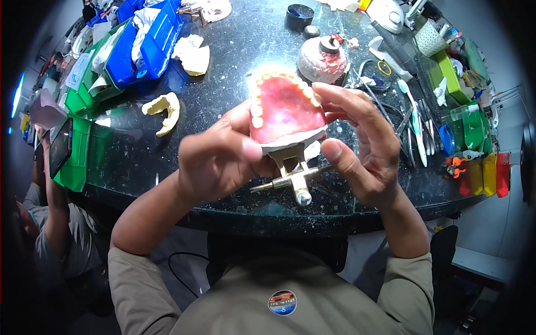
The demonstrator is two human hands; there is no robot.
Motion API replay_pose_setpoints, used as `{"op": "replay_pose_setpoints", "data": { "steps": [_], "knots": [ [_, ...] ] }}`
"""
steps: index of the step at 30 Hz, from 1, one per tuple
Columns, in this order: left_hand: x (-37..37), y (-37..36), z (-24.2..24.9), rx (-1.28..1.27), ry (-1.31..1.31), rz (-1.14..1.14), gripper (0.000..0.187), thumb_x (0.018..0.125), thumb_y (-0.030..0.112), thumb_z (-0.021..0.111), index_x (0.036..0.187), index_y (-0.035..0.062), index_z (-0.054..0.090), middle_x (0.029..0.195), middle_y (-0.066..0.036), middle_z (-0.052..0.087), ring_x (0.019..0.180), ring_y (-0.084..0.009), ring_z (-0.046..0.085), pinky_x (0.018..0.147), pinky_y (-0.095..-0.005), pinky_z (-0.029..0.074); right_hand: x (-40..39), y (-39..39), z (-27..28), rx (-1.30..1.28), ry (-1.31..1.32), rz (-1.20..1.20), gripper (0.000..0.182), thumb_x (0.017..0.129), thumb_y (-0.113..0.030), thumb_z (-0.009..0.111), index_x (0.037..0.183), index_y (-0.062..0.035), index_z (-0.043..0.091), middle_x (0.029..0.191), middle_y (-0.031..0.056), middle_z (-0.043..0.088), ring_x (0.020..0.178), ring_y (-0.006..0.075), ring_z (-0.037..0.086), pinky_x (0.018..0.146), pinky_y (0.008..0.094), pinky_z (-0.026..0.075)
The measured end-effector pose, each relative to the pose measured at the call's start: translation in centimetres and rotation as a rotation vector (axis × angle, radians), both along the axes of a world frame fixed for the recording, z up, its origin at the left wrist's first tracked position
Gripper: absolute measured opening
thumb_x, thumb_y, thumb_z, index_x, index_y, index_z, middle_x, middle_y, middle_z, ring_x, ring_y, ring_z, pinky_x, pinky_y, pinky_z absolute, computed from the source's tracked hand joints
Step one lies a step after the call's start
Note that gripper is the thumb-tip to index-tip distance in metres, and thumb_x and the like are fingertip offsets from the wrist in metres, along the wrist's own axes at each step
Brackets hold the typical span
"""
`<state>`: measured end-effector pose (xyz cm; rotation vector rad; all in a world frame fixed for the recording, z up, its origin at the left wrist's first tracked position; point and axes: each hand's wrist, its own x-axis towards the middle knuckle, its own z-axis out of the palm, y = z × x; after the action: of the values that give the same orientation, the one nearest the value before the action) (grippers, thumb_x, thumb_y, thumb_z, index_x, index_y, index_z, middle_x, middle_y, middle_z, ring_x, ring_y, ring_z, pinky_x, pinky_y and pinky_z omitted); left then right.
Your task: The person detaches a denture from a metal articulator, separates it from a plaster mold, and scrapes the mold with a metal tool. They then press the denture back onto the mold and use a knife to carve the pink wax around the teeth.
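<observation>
A pink denture with cream teeth sits on a white plaster base, fixed to a brass articulator. My left hand grips the left side, its fingers reaching behind and its thumb blurred near the lower left edge. Curved around the right side is my right hand. Its index fingertip meets the teeth at the upper right, other fingers pass behind, and the thumb stands off the plaster. The parts of the fingers under the denture are hidden. Bright light washes out the front teeth.
A horseshoe-shaped cream piece and a cream plaster chunk lie left, near blue bins. Behind stands a round pink-stained flask. A toothbrush and several metal tools lie right. Another person holds a phone at far left.
</observation>
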<state>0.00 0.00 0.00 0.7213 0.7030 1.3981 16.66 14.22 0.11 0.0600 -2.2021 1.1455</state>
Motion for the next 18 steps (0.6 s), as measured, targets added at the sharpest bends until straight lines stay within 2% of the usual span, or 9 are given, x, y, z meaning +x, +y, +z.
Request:
{"op": "replay_pose_setpoints", "data": {
  "steps": [2,6,9,12,18],
  "knots": [
    [0.2,-0.1,-0.1,-0.022,-0.192,-0.002,0.08,0.082,0.044,0.048,0.138,-0.008,0.024,0.128,-0.03,0.044,0.112,-0.0319,0.054,0.094,-0.0388,0.047,0.1,0.1,-0.1,0.033,0.023,0.003,0.05,0.084,-0.017,0.063,0.125,0.0077,0.049,0.113,0.0192,0.055,0.098,0.0215,0.056,0.086,0.0329,0.045],
    [0.0,-0.3,-0.2,-0.149,-0.284,0.017,0.076,0.088,0.05,0.035,0.138,-0.0065,0.028,0.131,-0.026,0.045,0.112,-0.0317,0.056,0.093,-0.0412,0.048,0.0,0.1,0.0,0.055,-0.02,-0.012,0.045,0.082,-0.011,0.064,0.121,0.0073,0.052,0.11,0.0199,0.058,0.094,0.0214,0.057,0.084,0.0326,0.046],
    [-0.2,-0.4,-0.2,-0.171,-0.217,-0.007,0.07,0.091,0.047,0.034,0.139,-0.0045,0.029,0.132,-0.025,0.045,0.113,-0.0313,0.056,0.091,-0.0422,0.05,0.0,0.3,-0.3,0.087,0.001,-0.016,0.043,0.081,-0.011,0.067,0.119,0.0064,0.055,0.108,0.0206,0.059,0.092,0.0216,0.058,0.082,0.032,0.047],
    [-0.4,-0.5,-1.3,-0.102,-0.315,-0.007,0.055,0.095,0.037,0.035,0.131,-0.0044,0.039,0.121,-0.019,0.056,0.107,-0.026,0.06,0.09,-0.0437,0.051,0.0,0.3,-0.4,0.124,0.031,-0.015,0.044,0.08,-0.014,0.07,0.117,0.0059,0.056,0.107,0.0212,0.06,0.091,0.0222,0.059,0.08,0.0319,0.048],
    [0.0,-1.0,-2.2,-0.055,-0.268,0.064,0.049,0.096,0.031,0.039,0.132,-0.0007,0.037,0.114,-0.016,0.058,0.101,-0.0254,0.063,0.085,-0.0361,0.055,0.2,0.2,-0.2,0.163,0.061,-0.016,0.045,0.081,-0.019,0.071,0.115,0.0068,0.056,0.106,0.023,0.06,0.092,0.0246,0.059,0.081,0.0339,0.048]
  ]
}}
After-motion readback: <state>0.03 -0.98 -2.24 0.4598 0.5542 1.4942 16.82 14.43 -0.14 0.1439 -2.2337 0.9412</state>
